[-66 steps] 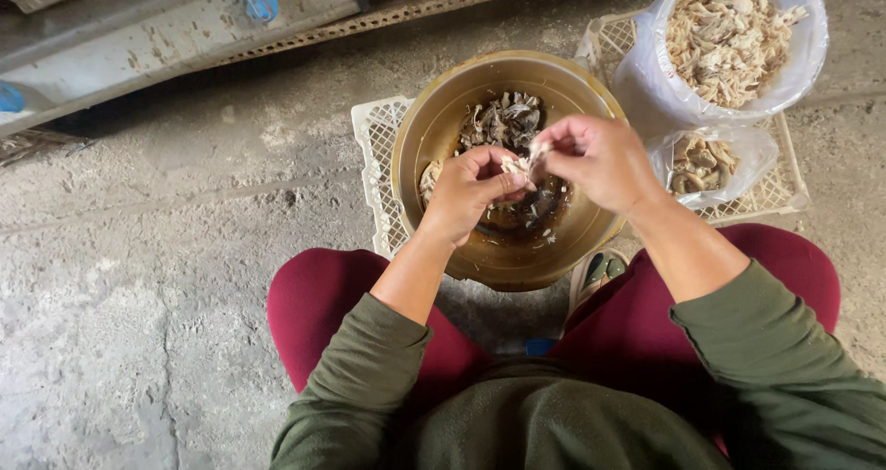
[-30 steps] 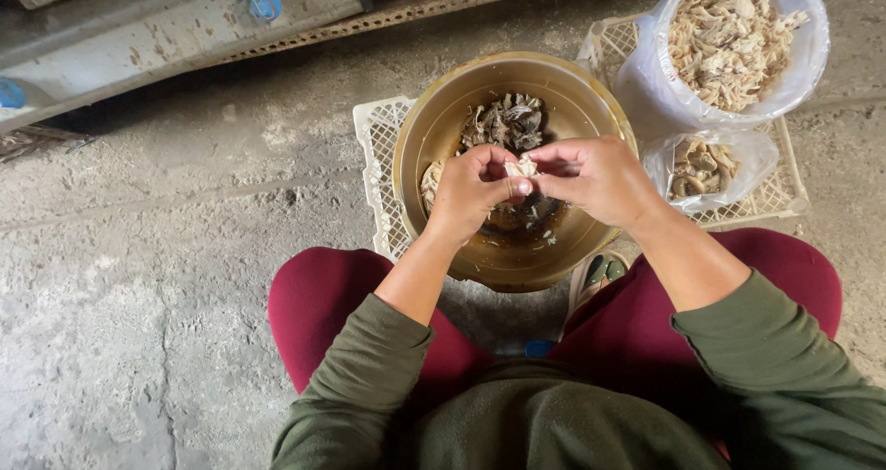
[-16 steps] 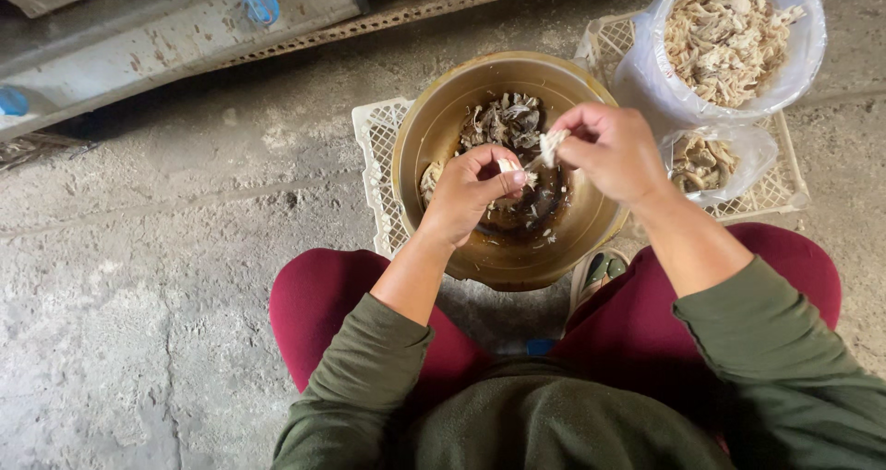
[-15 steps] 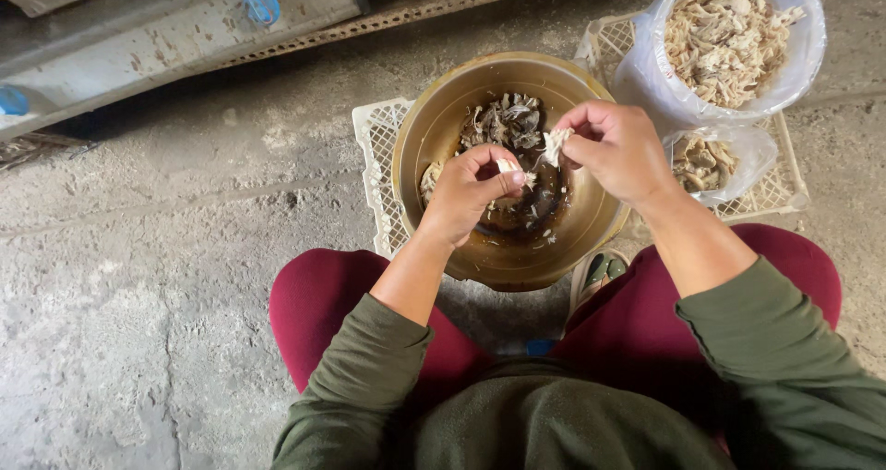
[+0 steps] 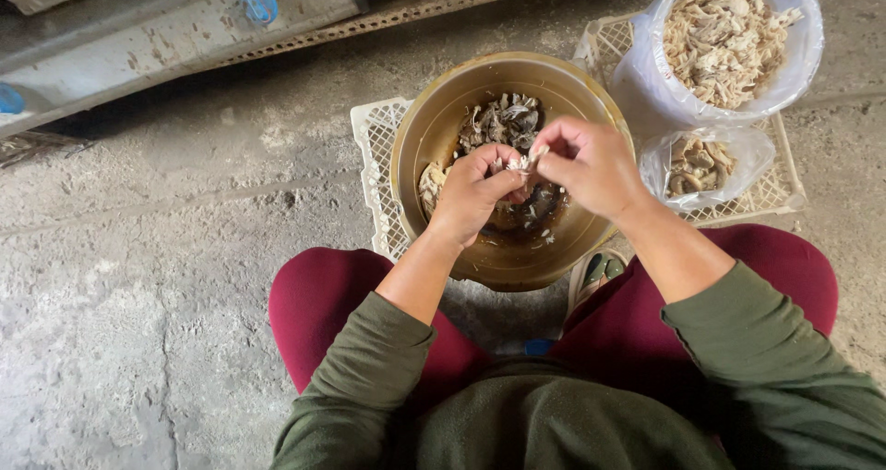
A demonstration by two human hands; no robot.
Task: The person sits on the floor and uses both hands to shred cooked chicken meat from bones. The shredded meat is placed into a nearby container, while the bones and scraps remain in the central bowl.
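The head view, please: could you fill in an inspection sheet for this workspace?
Surface: rough concrete floor; white plastic crate on it.
Job's things: brass-coloured bowl on the crate, holding dark pieces; small pale piece between both hands.
Clutter: large bag of pale shreds; small bag of brownish bits.
Grips: left hand and right hand both pinch the piece above the bowl.
Cables: nothing seen.
Surroundings: grey beam with blue caps; the person's red trousers and green sleeves.
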